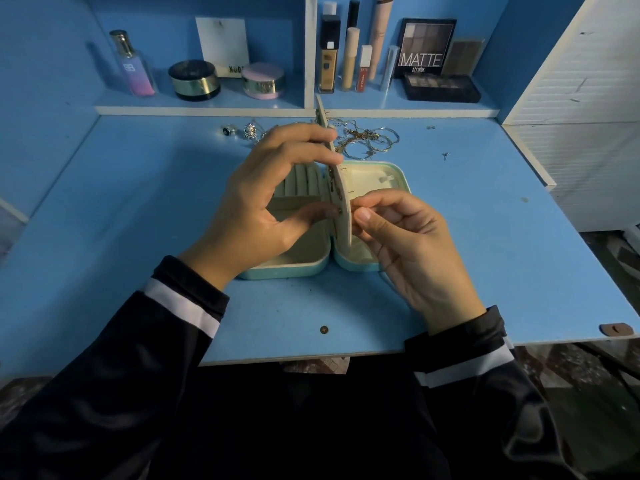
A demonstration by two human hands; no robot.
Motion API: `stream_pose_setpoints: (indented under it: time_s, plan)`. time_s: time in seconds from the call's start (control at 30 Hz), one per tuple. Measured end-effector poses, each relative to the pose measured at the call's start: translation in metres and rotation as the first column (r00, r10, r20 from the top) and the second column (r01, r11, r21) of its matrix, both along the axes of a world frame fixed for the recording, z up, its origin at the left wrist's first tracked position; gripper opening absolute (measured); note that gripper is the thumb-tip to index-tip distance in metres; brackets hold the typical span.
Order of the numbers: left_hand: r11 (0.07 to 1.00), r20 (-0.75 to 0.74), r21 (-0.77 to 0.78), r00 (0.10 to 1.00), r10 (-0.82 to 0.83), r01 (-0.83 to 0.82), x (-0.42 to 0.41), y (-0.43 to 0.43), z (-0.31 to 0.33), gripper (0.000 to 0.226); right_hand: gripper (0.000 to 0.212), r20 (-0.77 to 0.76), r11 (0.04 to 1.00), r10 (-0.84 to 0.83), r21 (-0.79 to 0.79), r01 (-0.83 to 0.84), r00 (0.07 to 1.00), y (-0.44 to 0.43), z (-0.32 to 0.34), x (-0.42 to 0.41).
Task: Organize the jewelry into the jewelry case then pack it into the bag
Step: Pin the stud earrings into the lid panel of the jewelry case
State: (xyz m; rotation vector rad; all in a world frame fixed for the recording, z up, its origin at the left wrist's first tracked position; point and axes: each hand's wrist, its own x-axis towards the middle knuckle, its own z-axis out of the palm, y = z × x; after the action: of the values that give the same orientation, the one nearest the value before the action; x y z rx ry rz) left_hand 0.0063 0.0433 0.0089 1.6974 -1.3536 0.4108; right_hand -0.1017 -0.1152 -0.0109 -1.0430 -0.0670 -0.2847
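A mint-green jewelry case (388, 174) lies open on the blue desk, cream inside, with ring rolls in its left half. A cream divider panel (341, 188) stands upright between the halves. My left hand (263, 206) holds that panel, fingers over its upper edge and thumb near a small stud (338, 211) low on it. My right hand (408, 251) pinches something tiny against the panel's right face; what it is cannot be made out. Loose chains and hoops (367, 140) lie in a pile behind the case, with rings (239, 131) to the left. No bag is in view.
A shelf behind the desk carries a perfume bottle (133, 64), two round jars (194, 79), several makeup tubes (349, 60) and eyeshadow palettes (440, 86). Two small earrings (445, 154) lie at the right. A white cabinet (585, 116) flanks the desk's right side.
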Motion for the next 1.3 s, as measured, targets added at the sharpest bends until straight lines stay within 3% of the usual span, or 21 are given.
stream_pose_setpoints:
  time_s: [1.3]
  plan:
    - [1.000, -0.003, -0.001, 1.000, -0.001, 0.001, 0.0003, 0.0012, -0.0007, 0.039, 0.014, 0.002, 0.998, -0.022, -0.058, 0.022, 1.000, -0.0010, -0.0040, -0.0007]
